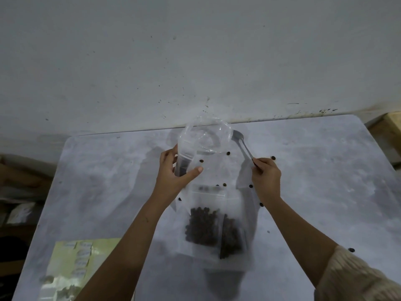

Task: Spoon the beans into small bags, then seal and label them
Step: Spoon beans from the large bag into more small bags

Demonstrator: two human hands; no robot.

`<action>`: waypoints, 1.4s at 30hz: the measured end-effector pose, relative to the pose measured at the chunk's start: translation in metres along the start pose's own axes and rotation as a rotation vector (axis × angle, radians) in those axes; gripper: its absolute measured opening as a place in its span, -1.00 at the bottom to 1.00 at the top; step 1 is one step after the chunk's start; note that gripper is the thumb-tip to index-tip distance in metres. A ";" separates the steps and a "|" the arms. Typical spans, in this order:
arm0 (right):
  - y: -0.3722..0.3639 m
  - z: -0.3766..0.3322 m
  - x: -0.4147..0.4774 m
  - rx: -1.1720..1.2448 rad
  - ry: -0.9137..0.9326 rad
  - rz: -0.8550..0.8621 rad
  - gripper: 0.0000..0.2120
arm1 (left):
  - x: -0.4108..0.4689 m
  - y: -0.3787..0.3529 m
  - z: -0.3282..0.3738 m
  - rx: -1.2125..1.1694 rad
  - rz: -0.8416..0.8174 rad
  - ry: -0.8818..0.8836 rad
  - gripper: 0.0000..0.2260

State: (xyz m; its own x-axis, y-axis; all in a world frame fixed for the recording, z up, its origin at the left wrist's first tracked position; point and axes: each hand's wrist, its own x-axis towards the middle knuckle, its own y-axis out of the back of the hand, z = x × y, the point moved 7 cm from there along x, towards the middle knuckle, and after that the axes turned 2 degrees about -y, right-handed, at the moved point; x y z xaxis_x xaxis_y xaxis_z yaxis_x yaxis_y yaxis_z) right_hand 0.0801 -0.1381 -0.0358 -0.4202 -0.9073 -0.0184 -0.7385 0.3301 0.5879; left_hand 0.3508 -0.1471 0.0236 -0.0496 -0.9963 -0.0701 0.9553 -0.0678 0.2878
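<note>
My left hand (pixel 173 170) grips a clear plastic bag (pixel 204 137) by its side, and the bag's mouth stands open near the table's far edge. My right hand (pixel 265 177) pinches the handle of a metal spoon (pixel 239 141), whose bowl lies just right of the open bag. Two small clear bags (pixel 208 229) holding dark beans lie flat between my forearms. Several loose beans (pixel 228 153) are scattered on the white table (pixel 325 181) around my hands.
A yellowish sheet of labels (pixel 80 255) lies at the table's near left corner. A white wall rises right behind the table. A wooden edge (pixel 390 127) shows at the far right, and dim clutter sits left of the table.
</note>
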 end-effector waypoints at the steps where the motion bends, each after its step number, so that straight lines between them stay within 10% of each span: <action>1: -0.002 0.000 0.000 -0.030 0.011 -0.020 -0.77 | -0.001 0.001 0.000 -0.011 -0.009 0.004 -0.37; 12: -0.001 -0.054 -0.016 0.144 0.108 0.095 -0.78 | -0.018 0.004 0.025 -0.170 -0.133 -0.014 -0.55; 17: -0.037 -0.139 -0.046 0.508 0.150 -0.289 -0.71 | -0.024 -0.014 0.040 -0.223 -0.297 -0.003 -0.60; 20: -0.040 -0.149 -0.049 0.629 0.079 -0.304 -0.71 | -0.026 -0.011 0.054 -0.233 -0.256 0.005 -0.85; 31: -0.014 -0.159 -0.058 0.645 0.123 -0.126 -0.84 | -0.021 0.043 0.065 -0.380 0.183 -0.159 -0.81; 42: -0.006 -0.183 -0.043 0.559 0.218 -0.304 -0.84 | -0.001 0.038 0.075 -0.413 0.166 -0.157 -0.85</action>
State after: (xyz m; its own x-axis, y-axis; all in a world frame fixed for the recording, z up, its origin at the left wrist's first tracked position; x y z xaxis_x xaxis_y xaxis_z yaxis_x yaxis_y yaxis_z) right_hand 0.1988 -0.1486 0.1094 -0.0780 -0.9937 0.0811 -0.9937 0.0840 0.0739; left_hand 0.3651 -0.1523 0.1065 0.1002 -0.9900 0.0994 0.9885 0.0876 -0.1234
